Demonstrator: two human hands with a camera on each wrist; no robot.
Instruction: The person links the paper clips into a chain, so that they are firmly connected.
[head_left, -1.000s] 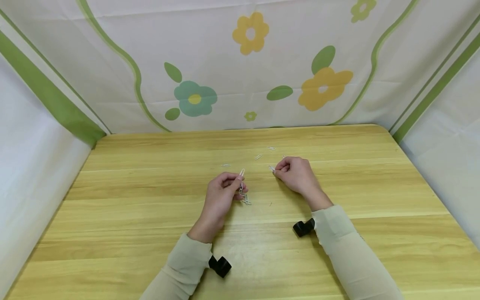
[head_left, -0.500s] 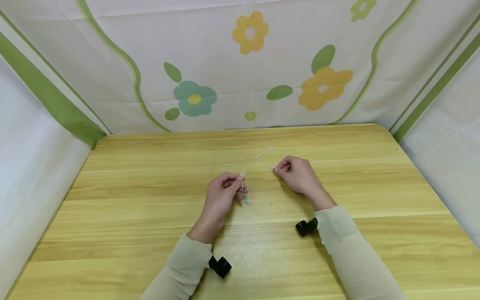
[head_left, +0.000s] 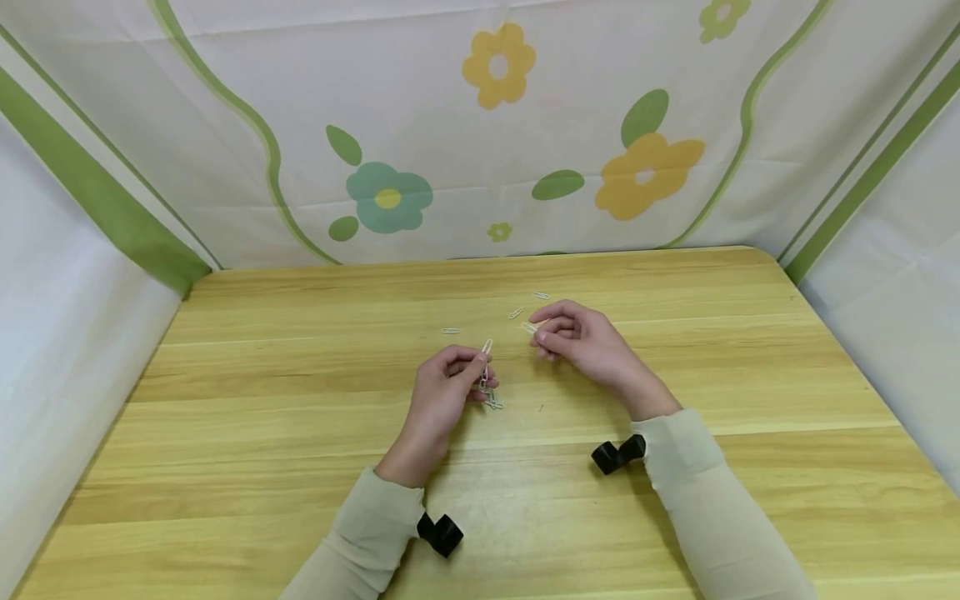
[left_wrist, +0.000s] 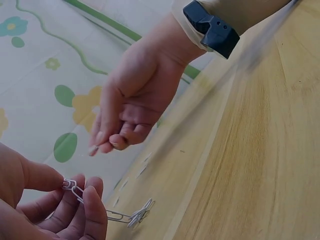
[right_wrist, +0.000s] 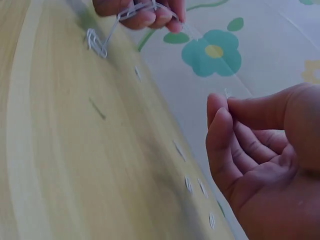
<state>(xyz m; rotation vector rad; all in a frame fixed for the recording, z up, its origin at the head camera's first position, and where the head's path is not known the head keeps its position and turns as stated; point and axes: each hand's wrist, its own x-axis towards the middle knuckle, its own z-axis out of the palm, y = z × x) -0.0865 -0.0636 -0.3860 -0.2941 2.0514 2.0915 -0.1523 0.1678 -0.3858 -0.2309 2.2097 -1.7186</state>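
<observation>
Between thumb and fingers, my left hand [head_left: 442, 387] pinches the top of a chain of linked white paper clips [left_wrist: 118, 216]. One clip end sticks up past the thumb, and the lower links hang past the fingers to a small bunch [left_wrist: 141, 212] close over the table. To the right, my right hand [head_left: 588, 346] pinches a single white paper clip [head_left: 528, 327] between thumb and index finger. Its other fingers are curled loosely, and only the tip of that clip shows in the right wrist view. A gap separates the two hands.
Loose white paper clips lie on the wooden table [head_left: 262, 433] beyond the hands: one at the left [head_left: 451, 331], one in the middle [head_left: 516, 313] and one farther back [head_left: 542, 296]. A thin dark sliver [right_wrist: 97, 108] lies nearer. A flowered cloth [head_left: 450, 125] hangs behind the table.
My right hand has lifted from the tabletop and shifted left toward the other hand, bringing the single paper clip with it. The left hand and the chain have barely moved.
</observation>
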